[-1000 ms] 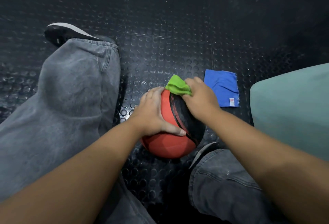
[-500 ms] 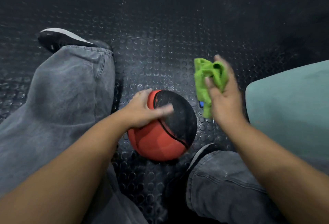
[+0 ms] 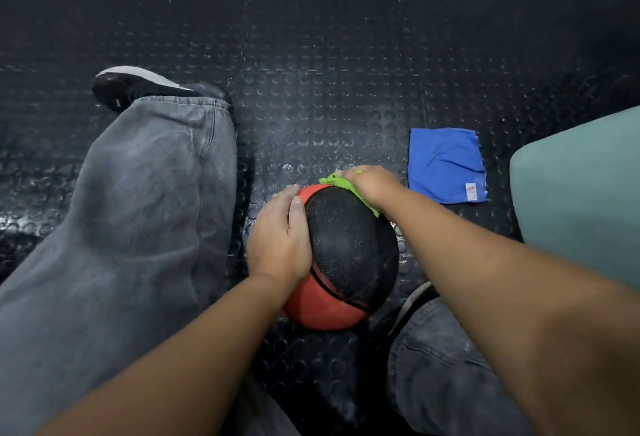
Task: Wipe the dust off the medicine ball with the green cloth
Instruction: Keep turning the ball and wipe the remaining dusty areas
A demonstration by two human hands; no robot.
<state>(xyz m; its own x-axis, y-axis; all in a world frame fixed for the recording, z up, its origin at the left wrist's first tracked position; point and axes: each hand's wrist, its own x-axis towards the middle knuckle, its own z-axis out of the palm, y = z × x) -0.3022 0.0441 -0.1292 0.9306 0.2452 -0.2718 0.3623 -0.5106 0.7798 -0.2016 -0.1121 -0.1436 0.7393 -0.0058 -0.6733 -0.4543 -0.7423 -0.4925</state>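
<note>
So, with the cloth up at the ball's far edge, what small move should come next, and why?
Probably draw the green cloth back toward the body across the medicine ball's black panel. The right hand holds it at the far top, the left hand braces the left side, and that near panel lies uncovered.

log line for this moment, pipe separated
wiping | left hand steadies medicine ball | right hand holds green cloth against ball | blue cloth on floor
</note>
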